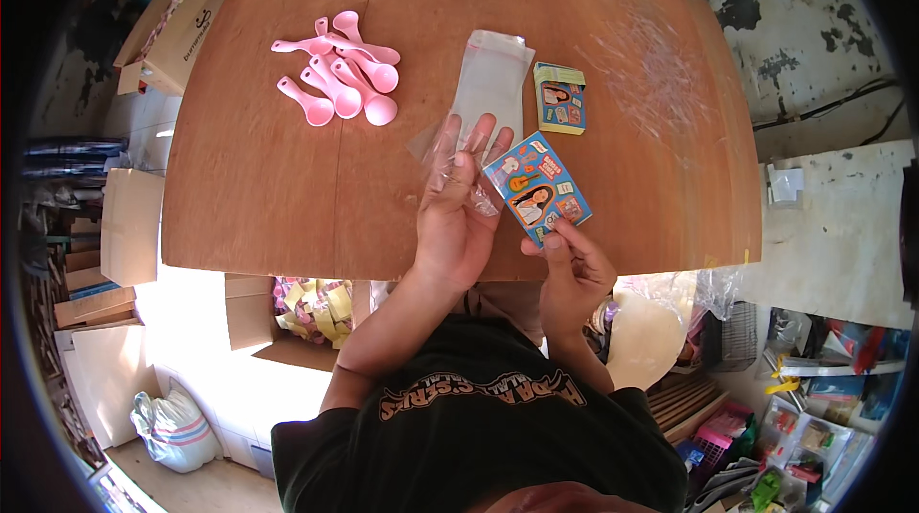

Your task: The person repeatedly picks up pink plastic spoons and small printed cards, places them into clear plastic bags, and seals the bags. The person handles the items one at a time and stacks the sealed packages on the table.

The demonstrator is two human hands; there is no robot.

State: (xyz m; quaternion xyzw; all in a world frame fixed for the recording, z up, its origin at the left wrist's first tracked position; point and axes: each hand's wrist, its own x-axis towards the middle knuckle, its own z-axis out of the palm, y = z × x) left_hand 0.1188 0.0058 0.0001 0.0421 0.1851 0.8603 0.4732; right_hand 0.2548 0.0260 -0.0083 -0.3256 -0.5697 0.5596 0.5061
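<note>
My left hand (454, 216) is raised palm up over the table's near side, a thin clear plastic bag (486, 203) held between its thumb and fingers. Some of the film wraps around the fingertips. In my right hand (577, 274) a blue printed card (538, 189) is pinched at its lower corner, its upper left edge close to the bag. Just beyond lies a stack of clear plastic bags (496, 73), partly covered by my left fingers. To its right sits a pile of matching blue cards (561, 100).
Several pink measuring spoons (345, 78) lie heaped at the table's left. Loose clear plastic strips (661, 73) are scattered on the right of the brown wooden table (258, 197). Cardboard boxes (182, 34) stand beyond the left edge; an open box (311, 312) of wrapped pieces sits below.
</note>
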